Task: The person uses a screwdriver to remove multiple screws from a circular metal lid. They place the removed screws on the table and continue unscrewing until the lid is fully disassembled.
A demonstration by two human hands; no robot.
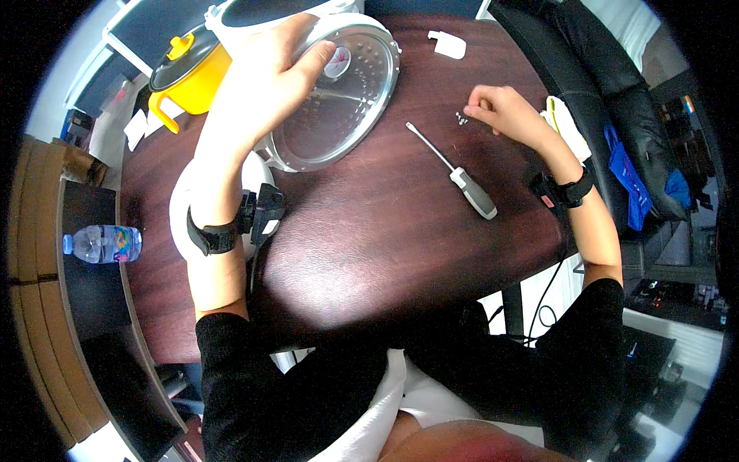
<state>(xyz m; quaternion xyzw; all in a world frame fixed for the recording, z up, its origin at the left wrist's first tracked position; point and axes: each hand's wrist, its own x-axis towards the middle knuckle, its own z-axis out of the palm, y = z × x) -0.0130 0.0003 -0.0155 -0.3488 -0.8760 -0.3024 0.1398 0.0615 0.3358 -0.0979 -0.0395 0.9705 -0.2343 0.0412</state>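
Black sleeves (254, 369) nearest, at 6 o'clock, both forearms wearing black wrist straps. Left hand (262, 81) at 11 o'clock, fingers spread flat on the rim of a round metal inner lid (342, 104) of an open white cooker (231, 15); not gripping. Right hand (500, 108) at 1 o'clock, fingertips pinched on a small screw (463, 118) on the dark wood table (362, 231). Screwdriver (458, 175) lies loose between the hands, grey handle toward 5 o'clock. Yellow pot (188, 73) at 10 o'clock, water bottle (104, 243) at 9, small white part (448, 44) at 12.
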